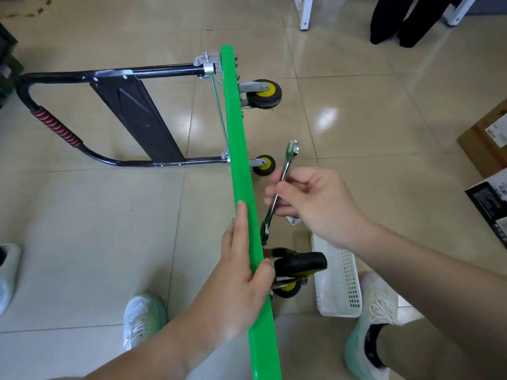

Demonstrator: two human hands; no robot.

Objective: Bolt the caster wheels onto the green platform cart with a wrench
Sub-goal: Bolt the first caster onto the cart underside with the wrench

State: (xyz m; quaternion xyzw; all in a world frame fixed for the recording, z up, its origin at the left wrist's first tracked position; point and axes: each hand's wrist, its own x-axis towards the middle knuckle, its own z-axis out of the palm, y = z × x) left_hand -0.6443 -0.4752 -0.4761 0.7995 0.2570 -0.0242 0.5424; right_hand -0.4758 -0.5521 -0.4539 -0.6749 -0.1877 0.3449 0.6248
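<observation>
Head view, one entry.

Item 1: green platform cart [238,160], one, stood on its long edge on the tiled floor and running from near to far. Its black tubular handle with red ribbed grip [55,127] lies out to the left.

Item 2: black rubber caster wheels with yellow hubs, three counted, all on the cart's right-facing underside: far [263,94], middle [264,165], near [299,266]. A small metal plate [293,221] shows just beyond the right hand, mostly hidden; what it belongs to cannot be told.

Item 3: chrome double-ended wrench [282,185], one. Its lower head sits against the underside just far of the near caster.

Item 4: hands, two. The left hand [241,272] clasps the cart's top edge, fingers on the left face, thumb over the right. The right hand [315,204] pinches the wrench shaft at mid-length.

Item 5: white perforated plastic basket [338,283], one, on the floor right of the near caster.

Step judged: tightening a bolt on the near caster's mounting. The next move likely calls for a short swing of the wrench while the left hand steadies the cart.
</observation>
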